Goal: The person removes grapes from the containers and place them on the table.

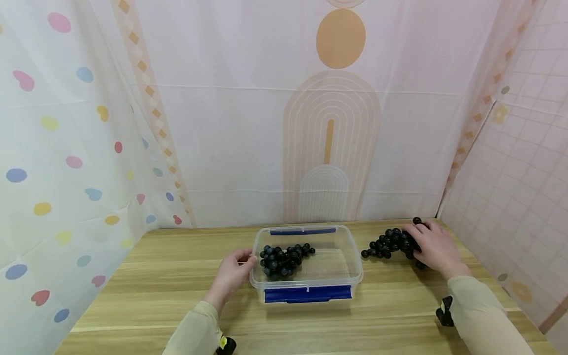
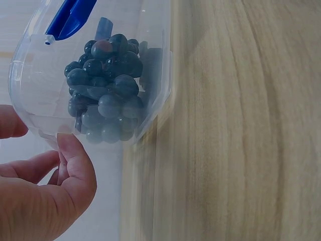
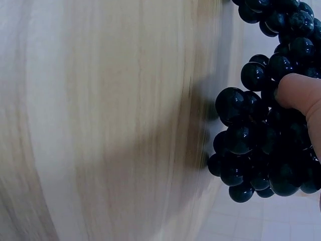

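A clear plastic food container (image 1: pixel 335 261) with blue clips stands on the table, and a bunch of dark grapes (image 1: pixel 279 261) lies in its left half. My left hand (image 1: pixel 235 271) pinches the container's left rim; in the left wrist view the thumb (image 2: pixel 75 155) is at the rim near those grapes. To the right of the container, my right hand (image 1: pixel 432 246) grips a second bunch of black grapes (image 1: pixel 390 241) from above. The right wrist view shows the thumb (image 3: pixel 301 93) pressed against this bunch (image 3: pixel 251 135), close over the tabletop; the other fingers are hidden there.
The light wooden table (image 1: pixel 177 261) reaches back to a patterned curtain (image 1: pixel 230 148). More curtain hangs along the left side (image 1: pixel 57 197) and the right side (image 1: pixel 514 187), close to the right hand.
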Motion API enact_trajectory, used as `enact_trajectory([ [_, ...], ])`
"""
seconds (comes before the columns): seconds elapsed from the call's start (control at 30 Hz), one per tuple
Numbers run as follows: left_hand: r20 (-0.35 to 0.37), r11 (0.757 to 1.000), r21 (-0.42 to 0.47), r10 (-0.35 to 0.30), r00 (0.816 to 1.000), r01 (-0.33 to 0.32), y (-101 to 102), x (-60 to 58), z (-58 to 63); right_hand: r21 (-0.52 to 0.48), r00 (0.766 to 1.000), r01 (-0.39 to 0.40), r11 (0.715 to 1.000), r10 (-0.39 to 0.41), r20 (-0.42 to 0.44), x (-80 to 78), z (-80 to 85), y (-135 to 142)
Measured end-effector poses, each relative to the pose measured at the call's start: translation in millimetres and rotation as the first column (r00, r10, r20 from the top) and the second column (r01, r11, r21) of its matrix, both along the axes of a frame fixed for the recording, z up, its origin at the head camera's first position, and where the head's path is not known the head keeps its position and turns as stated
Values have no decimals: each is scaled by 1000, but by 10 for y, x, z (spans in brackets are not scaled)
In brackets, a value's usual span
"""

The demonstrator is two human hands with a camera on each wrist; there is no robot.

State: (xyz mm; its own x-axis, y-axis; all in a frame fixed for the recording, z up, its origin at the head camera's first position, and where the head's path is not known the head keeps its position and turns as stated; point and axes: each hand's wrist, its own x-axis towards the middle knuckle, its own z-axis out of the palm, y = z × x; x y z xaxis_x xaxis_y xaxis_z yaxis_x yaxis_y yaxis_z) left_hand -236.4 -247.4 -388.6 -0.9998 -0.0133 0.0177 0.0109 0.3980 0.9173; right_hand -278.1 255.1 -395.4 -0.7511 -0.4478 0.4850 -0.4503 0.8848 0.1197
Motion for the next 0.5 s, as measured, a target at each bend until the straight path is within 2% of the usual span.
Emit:
enact_trajectory([
  [0.27, -12, 1000, 0, -5, 1000, 5, -13, 0, -13, 27, 1000, 13, 1000, -13, -7, 3, -8, 10],
  [0.5, -57, 1000, -3, -18, 998, 18, -16, 3, -14, 60, 1000, 27, 998, -26, -8, -1, -2, 27],
])
